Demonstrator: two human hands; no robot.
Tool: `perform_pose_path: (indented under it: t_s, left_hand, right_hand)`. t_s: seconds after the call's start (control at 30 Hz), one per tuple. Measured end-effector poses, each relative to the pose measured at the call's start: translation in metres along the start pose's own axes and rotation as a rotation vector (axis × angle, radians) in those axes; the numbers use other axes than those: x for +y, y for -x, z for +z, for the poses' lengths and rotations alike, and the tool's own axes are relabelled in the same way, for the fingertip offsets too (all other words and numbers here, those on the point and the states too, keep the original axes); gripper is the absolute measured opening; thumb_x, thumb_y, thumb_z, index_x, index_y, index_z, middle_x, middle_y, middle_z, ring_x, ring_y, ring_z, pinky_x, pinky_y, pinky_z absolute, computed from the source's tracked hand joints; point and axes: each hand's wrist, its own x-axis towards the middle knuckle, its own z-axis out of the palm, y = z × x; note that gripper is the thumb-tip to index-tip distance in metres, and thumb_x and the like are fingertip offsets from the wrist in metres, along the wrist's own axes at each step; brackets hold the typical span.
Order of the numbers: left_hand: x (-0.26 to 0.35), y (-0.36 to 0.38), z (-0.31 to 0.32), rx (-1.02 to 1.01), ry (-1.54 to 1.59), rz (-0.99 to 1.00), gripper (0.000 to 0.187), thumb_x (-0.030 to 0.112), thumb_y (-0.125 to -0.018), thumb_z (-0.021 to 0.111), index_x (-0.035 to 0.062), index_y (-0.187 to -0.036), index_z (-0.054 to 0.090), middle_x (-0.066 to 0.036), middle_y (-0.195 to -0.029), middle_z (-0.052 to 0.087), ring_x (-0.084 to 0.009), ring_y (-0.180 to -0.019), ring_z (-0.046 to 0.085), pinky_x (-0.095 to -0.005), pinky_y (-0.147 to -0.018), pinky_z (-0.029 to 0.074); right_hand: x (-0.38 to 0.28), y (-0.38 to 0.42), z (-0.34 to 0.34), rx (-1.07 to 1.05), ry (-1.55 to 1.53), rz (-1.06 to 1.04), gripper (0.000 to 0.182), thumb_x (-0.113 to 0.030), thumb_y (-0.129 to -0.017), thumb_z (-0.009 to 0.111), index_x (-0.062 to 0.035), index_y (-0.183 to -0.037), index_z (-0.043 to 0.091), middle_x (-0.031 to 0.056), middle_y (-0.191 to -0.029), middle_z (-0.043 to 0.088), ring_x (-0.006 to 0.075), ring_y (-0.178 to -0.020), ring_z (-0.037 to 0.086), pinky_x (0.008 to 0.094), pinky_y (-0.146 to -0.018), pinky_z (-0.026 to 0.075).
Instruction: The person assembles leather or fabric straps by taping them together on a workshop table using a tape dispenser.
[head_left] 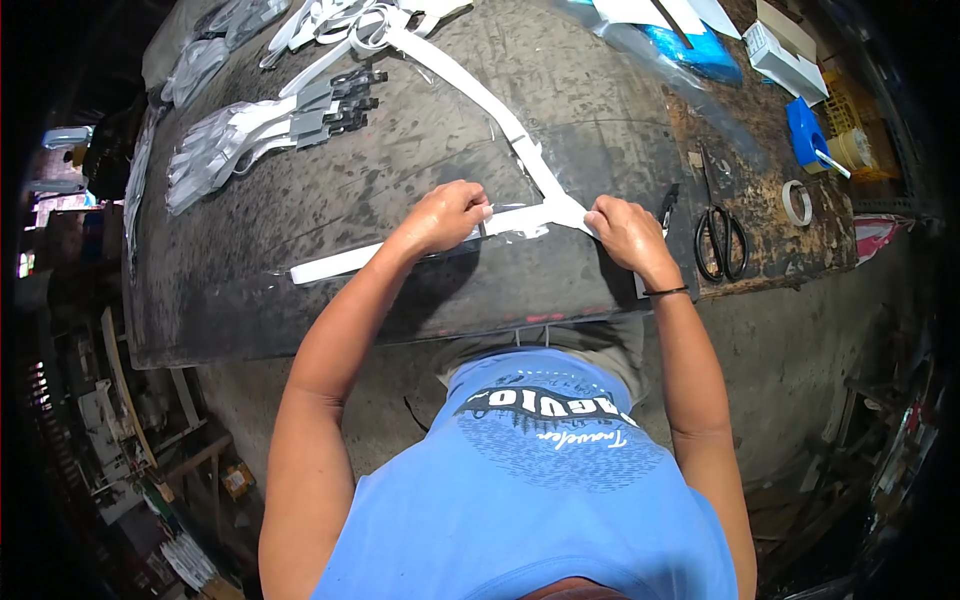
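A white strap (pixel 480 92) runs down the dark table and meets other strap pieces in a Y-shaped joint between my hands. My left hand (pixel 446 216) has its fingers closed on the piece that stretches left, with some clear plastic near the fingertips. My right hand (pixel 627 232) pinches the white strap at the right side of the joint. Just right of that hand lies a small black clip (pixel 670 205). Black-handled scissors (pixel 721 243) rest farther right, beside a roll of tape (pixel 797 203).
Bundled straps with black buckles (pixel 310 118) lie at the upper left of the table (pixel 230 320), more loops of white strap (pixel 372 28) at the top. A blue tape dispenser (pixel 804 134), an open white box (pixel 782 62) and blue plastic packaging (pixel 700 55) are at the upper right.
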Motion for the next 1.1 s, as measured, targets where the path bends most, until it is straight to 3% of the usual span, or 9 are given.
perform_pose_path:
  t_s: [0.27, 0.53, 0.63, 0.7, 0.77, 0.8, 0.87, 1.0, 1.1]
  left_hand:
    - [0.018, -0.016, 0.018, 0.079, -0.044, 0.014, 0.025, 0.025, -0.089, 0.061, 0.0015, -0.095, 0.067, -0.02, -0.101, 0.065, -0.0393, -0.101, 0.061, -0.0462, -0.087, 0.047]
    - [0.012, -0.01, 0.029, 0.194, -0.081, 0.043, 0.024, 0.027, -0.089, 0.064, 0.0053, -0.1, 0.066, -0.017, -0.103, 0.063, -0.0376, -0.101, 0.059, -0.0459, -0.088, 0.046]
    - [-0.036, 0.024, 0.013, 0.661, -0.081, 0.316, 0.03, 0.023, -0.081, 0.074, 0.0056, -0.104, 0.065, -0.013, -0.102, 0.062, -0.0335, -0.098, 0.059, -0.0429, -0.087, 0.047]
    - [-0.082, 0.067, -0.015, 0.805, -0.262, 0.213, 0.028, 0.021, -0.082, 0.074, 0.0051, -0.103, 0.065, -0.014, -0.111, 0.063, -0.0341, -0.105, 0.06, -0.0432, -0.089, 0.048]
    - [-0.121, 0.116, -0.031, 0.859, -0.398, -0.002, 0.033, 0.025, -0.087, 0.07, 0.0055, -0.113, 0.065, -0.017, -0.127, 0.06, -0.038, -0.123, 0.051, -0.0474, -0.103, 0.039]
    - [-0.132, 0.138, -0.032, 0.801, -0.426, -0.14, 0.043, 0.034, -0.093, 0.062, 0.0077, -0.127, 0.061, -0.019, -0.139, 0.052, -0.0382, -0.134, 0.042, -0.0509, -0.111, 0.029]
    - [-0.148, 0.165, -0.025, 0.596, -0.493, -0.314, 0.054, 0.044, -0.098, 0.052, 0.011, -0.14, 0.052, -0.019, -0.148, 0.043, -0.0393, -0.14, 0.033, -0.0569, -0.113, 0.023]
    - [-0.147, 0.185, 0.002, 0.496, -0.574, -0.372, 0.061, 0.051, -0.099, 0.044, 0.0147, -0.148, 0.041, -0.018, -0.154, 0.035, -0.0417, -0.143, 0.026, -0.0621, -0.113, 0.017]
    - [-0.144, 0.176, 0.009, 0.606, -0.587, -0.45, 0.067, 0.055, -0.1, 0.041, 0.0133, -0.152, 0.034, -0.02, -0.159, 0.024, -0.0422, -0.147, 0.015, -0.0618, -0.115, 0.01]
  right_hand:
    - [0.001, -0.001, -0.001, -0.03, -0.012, -0.002, 0.031, -0.033, -0.091, 0.052, -0.0045, -0.091, 0.065, 0.0239, -0.094, 0.068, 0.0465, -0.093, 0.062, 0.0541, -0.081, 0.048]
    - [-0.003, -0.004, -0.007, -0.072, 0.005, 0.013, 0.032, -0.033, -0.089, 0.052, -0.0041, -0.091, 0.065, 0.0243, -0.094, 0.068, 0.0468, -0.093, 0.062, 0.0538, -0.081, 0.048]
    - [-0.004, -0.002, -0.006, -0.007, 0.035, 0.005, 0.032, -0.033, -0.089, 0.052, -0.0039, -0.09, 0.065, 0.025, -0.094, 0.067, 0.0471, -0.091, 0.062, 0.0547, -0.08, 0.047]
    - [-0.003, -0.001, -0.002, 0.029, 0.077, -0.029, 0.037, -0.04, -0.09, 0.057, -0.0035, -0.089, 0.064, 0.024, -0.09, 0.067, 0.0463, -0.089, 0.063, 0.0548, -0.076, 0.047]
    - [-0.013, 0.001, -0.002, 0.07, 0.162, -0.058, 0.044, -0.047, -0.089, 0.061, -0.0027, -0.087, 0.063, 0.0229, -0.087, 0.067, 0.0451, -0.087, 0.063, 0.0537, -0.073, 0.048]
    - [-0.019, 0.002, -0.004, 0.087, 0.201, -0.064, 0.047, -0.05, -0.088, 0.062, -0.0023, -0.085, 0.062, 0.0223, -0.085, 0.067, 0.0443, -0.085, 0.064, 0.053, -0.071, 0.048]
    - [-0.025, -0.001, -0.001, 0.088, 0.219, -0.074, 0.05, -0.051, -0.086, 0.064, -0.002, -0.084, 0.062, 0.022, -0.083, 0.068, 0.0432, -0.083, 0.065, 0.0516, -0.07, 0.049]
    - [-0.025, -0.006, 0.001, 0.1, 0.289, -0.032, 0.051, -0.053, -0.084, 0.065, -0.0024, -0.085, 0.063, 0.0222, -0.084, 0.068, 0.0428, -0.083, 0.065, 0.0513, -0.07, 0.05]
    - [-0.024, -0.005, 0.002, 0.105, 0.28, -0.059, 0.046, -0.049, -0.085, 0.066, -0.0036, -0.085, 0.063, 0.0227, -0.085, 0.068, 0.0427, -0.085, 0.066, 0.0517, -0.072, 0.05]
